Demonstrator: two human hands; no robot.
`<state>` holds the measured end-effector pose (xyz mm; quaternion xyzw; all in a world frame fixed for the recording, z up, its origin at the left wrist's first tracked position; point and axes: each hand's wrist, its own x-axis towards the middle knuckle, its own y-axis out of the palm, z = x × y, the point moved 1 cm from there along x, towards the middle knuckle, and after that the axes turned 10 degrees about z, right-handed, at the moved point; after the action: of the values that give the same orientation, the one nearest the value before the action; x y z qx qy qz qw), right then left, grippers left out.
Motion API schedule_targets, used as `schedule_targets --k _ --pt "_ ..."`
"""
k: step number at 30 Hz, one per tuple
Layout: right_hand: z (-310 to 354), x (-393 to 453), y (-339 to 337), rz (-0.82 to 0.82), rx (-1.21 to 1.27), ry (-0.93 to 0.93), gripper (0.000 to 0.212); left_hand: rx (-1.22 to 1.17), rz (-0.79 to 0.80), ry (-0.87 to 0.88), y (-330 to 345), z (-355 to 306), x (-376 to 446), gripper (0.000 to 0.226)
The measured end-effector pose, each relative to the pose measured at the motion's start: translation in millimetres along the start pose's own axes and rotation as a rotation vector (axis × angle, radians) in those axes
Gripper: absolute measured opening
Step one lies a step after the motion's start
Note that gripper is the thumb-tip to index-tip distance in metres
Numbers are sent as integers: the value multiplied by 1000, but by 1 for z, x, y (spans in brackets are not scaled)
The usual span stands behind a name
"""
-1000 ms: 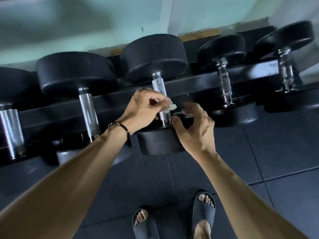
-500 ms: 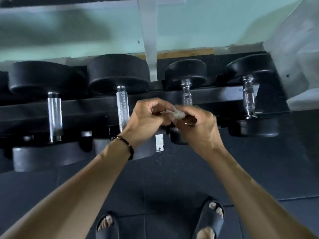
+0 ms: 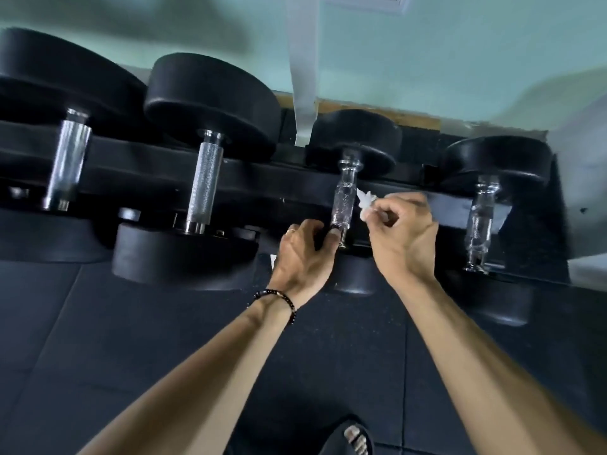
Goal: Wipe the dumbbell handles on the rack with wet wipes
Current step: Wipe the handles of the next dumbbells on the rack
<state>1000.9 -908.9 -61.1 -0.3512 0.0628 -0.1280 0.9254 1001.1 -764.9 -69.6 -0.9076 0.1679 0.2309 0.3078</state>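
Observation:
Several black dumbbells lie across a black rack (image 3: 256,182), their chrome handles pointing toward me. My right hand (image 3: 402,234) pinches a small crumpled white wet wipe (image 3: 365,202) just right of the third dumbbell's knurled handle (image 3: 343,205), close to it. My left hand (image 3: 303,254), with a beaded bracelet on its wrist, grips the lower end of that same handle, thumb against the chrome. Left of it is a bigger dumbbell with a straight handle (image 3: 205,182); a smaller dumbbell's handle (image 3: 479,221) is to the right.
Another large dumbbell handle (image 3: 67,162) sits at far left. A pale green wall with a white vertical strip (image 3: 303,60) rises behind the rack. Dark rubber floor tiles (image 3: 131,339) lie below, and my sandalled foot (image 3: 353,436) shows at the bottom edge.
The wipe passed from my left hand to my right. Both hands shifted from the larger dumbbell to the smaller one on its right; my left hand now grips that handle's lower end.

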Motion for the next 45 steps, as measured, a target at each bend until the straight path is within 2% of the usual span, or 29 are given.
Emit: schedule_targets --k 5,9,11,15,18,23,29,35,41,43,45 --pt "4 48 15 -69 -80 -101 16 82 -165 25 13 5 14 26" --pt "5 62 30 -80 -178 -179 15 49 -201 73 16 10 13 43" --pt "2 59 33 -58 -219 -212 15 28 -217 83 16 11 14 43" --pt "-14 43 25 112 -249 -414 20 15 -214 76 17 11 16 41" --pt "-17 41 16 252 -360 -529 19 13 -216 76 17 11 17 39" --pt "-8 64 24 82 -279 -384 17 -15 -223 78 16 13 18 38" --pt "-15 34 15 277 -345 -430 11 -32 -232 84 17 16 20 36" --pt "-5 58 22 108 -288 -330 13 -63 -249 100 18 17 21 34" --pt "-13 35 19 227 -283 -360 13 -43 -234 102 17 18 21 34" --pt "-9 43 16 222 -239 -327 12 -50 -237 100 17 17 21 34" --pt "-5 54 14 199 -214 -311 21 -56 -237 100 18 17 21 33"
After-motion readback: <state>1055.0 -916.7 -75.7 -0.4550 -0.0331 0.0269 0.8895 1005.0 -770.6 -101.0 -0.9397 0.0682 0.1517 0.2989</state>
